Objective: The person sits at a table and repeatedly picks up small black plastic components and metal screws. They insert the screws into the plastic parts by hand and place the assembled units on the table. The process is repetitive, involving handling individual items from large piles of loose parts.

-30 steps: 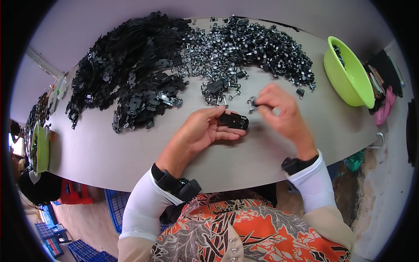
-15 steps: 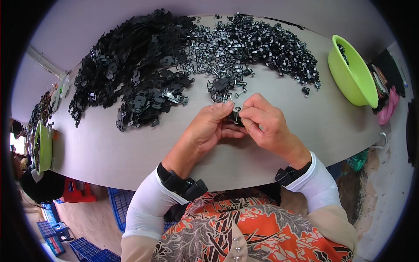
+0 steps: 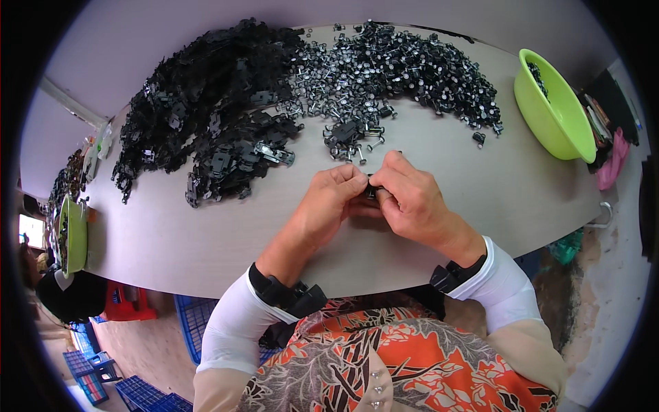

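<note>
My left hand (image 3: 335,199) and my right hand (image 3: 417,200) meet over the middle of the table. Between their pinched fingertips is a small black plastic toy-car chassis (image 3: 371,190), mostly covered by the fingers. Just beyond my hands lie a few wheel axles (image 3: 375,143), metal pins with black wheels, and a loose black chassis piece (image 3: 345,132). A large heap of black chassis pieces (image 3: 226,82) spreads over the far left. Next to it, at the far middle and right, is a heap of wheel axles (image 3: 412,75).
A lime-green basin (image 3: 559,117) with dark parts stands at the right edge of the table (image 3: 206,240). Another green basin (image 3: 74,233) is at the left edge. Blue crates (image 3: 141,393) and a red stool (image 3: 127,305) are below on the floor.
My right fingers have closed in over the chassis, and my left thumb has come down nearer to them. The wheel axle that showed between my fingers is now hidden.
</note>
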`<move>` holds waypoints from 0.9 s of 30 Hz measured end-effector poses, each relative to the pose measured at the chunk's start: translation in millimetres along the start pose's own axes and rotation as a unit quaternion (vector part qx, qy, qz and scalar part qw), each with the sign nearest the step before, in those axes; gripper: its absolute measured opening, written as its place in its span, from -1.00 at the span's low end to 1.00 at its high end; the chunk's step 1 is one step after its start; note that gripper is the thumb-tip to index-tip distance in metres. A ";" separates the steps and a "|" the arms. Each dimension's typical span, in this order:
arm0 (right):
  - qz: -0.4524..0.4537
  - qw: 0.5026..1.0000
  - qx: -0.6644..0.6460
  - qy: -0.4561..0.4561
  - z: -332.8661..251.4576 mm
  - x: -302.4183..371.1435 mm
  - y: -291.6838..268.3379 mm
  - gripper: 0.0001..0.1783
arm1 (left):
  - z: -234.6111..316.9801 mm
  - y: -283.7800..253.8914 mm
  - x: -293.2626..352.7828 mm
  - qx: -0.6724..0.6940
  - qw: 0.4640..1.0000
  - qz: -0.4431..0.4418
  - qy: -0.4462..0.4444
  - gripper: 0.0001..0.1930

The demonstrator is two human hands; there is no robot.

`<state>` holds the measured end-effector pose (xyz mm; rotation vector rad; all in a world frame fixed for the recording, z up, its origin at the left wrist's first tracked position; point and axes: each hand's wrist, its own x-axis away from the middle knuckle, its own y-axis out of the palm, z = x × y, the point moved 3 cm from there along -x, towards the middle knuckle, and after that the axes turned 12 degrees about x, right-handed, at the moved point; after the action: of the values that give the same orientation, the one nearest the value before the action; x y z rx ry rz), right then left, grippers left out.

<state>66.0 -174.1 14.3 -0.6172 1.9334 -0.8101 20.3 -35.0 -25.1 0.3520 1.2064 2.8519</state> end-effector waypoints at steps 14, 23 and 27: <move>-0.019 0.992 -0.102 0.069 28.6 -3.3 -12.3 -0.65 | 15.5 -25.5 124.8 -0.146 0.962 0.207 0.101 -0.80; -0.137 0.984 0.002 0.115 68.3 -2.9 -6.1 -0.75 | 36.8 -98.2 300.9 -0.537 0.723 0.420 -0.114 -0.83; -0.139 0.984 0.007 0.107 68.1 -3.0 -5.1 -0.79 | 63.7 -61.7 246.9 -0.510 0.762 0.398 0.035 -0.84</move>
<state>128.3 -194.8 -4.7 -0.8334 2.0596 -1.1026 -210.3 80.4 22.7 0.8009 -0.8586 3.5854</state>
